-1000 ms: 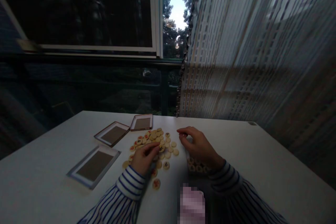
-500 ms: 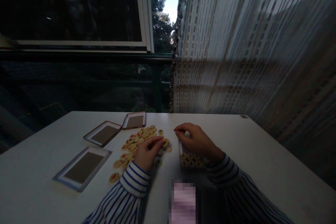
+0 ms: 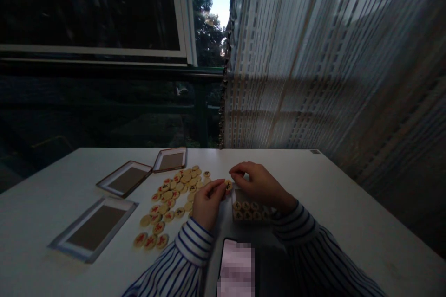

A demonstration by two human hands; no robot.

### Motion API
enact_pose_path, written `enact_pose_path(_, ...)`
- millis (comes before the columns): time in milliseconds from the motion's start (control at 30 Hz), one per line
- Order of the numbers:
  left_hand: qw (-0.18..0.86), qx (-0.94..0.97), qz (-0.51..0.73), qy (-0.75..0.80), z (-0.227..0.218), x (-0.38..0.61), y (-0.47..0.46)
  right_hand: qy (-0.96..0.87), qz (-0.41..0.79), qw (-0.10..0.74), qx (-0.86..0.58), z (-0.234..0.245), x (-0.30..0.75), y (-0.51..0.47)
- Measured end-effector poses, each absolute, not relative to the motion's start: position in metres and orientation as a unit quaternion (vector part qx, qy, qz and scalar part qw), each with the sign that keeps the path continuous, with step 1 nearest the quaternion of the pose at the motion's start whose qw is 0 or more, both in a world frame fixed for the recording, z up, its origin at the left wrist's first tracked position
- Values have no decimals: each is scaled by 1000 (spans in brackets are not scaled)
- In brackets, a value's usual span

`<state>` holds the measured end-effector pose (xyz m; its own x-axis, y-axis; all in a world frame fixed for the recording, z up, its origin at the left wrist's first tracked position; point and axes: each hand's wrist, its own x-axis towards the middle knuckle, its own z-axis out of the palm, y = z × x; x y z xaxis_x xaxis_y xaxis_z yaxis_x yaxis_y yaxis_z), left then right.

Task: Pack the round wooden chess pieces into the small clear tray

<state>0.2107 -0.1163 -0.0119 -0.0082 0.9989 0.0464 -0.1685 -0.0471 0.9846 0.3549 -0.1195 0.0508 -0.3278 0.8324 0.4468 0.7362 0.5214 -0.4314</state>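
Observation:
My left hand (image 3: 209, 203) pinches a round Chinese chess piece (image 3: 228, 185) with a dark character on its face. Just right of that piece, my right hand (image 3: 259, 185) hovers over an open box (image 3: 240, 194), its thumb and fingertips pressed together. Whatever the right fingertips hold, if anything, is hidden. Rows of pieces (image 3: 246, 216) stand in the near part of the box, and my right hand and sleeve cover its right side. Left of my left hand, a loose heap of chess pieces (image 3: 179, 187) spreads over the table, some with red characters, some dark, some plain side up.
Three shallow trays or lids lie on the white table (image 3: 348, 222): one near left (image 3: 129, 209), one behind it (image 3: 129, 178), one at the back (image 3: 170, 159). A phone (image 3: 237, 260) lies at the near edge. Beyond the table hang string curtains (image 3: 296, 55).
My left hand has brought the chess piece rightward, close to the right fingertips and the box. The right hand stays pinched above the box. The view has shifted slightly right.

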Motion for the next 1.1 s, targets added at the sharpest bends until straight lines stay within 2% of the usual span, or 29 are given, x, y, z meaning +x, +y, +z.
enact_pose_path(300,581,411,553,433,-22,217,-123,-817,76,275,-501,40,367,-124)
enact_pose_path(500,567,454,528,439,-21,223,-128,-827,120,241,-494,32,377,-126)
enact_pose_path(1100,577,451,524,435,-28,225,-130,-808,213,256,-486,22,379,-124)
